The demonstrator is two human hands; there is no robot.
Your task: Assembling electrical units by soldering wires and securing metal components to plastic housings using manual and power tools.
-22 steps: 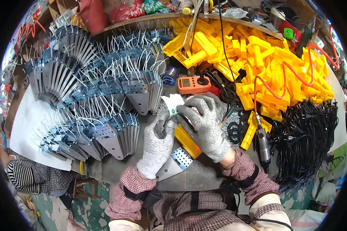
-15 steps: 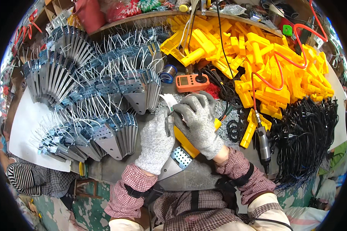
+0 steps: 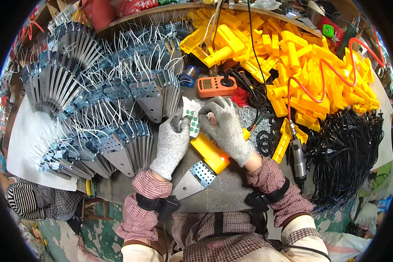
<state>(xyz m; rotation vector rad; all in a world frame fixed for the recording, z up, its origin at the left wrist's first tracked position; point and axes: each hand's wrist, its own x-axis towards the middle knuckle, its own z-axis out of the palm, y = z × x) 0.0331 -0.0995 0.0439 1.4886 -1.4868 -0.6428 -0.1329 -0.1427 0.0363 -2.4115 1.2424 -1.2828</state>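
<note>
L hand [image 3: 172,142]: gripping white sticker sheet [image 3: 189,105], multiple grn dots [image 3: 194,118] remaining. R hand [image 3: 222,124]: holding fingers curled alongside, contents unclear. Yel. housing [image 3: 208,152]: lying nearby, completion unclear.

Gloved hands [image 3: 172,140] at green-dotted white sheet [image 3: 194,122], yellow casing [image 3: 208,153], perforated bracket [image 3: 193,181]
</note>
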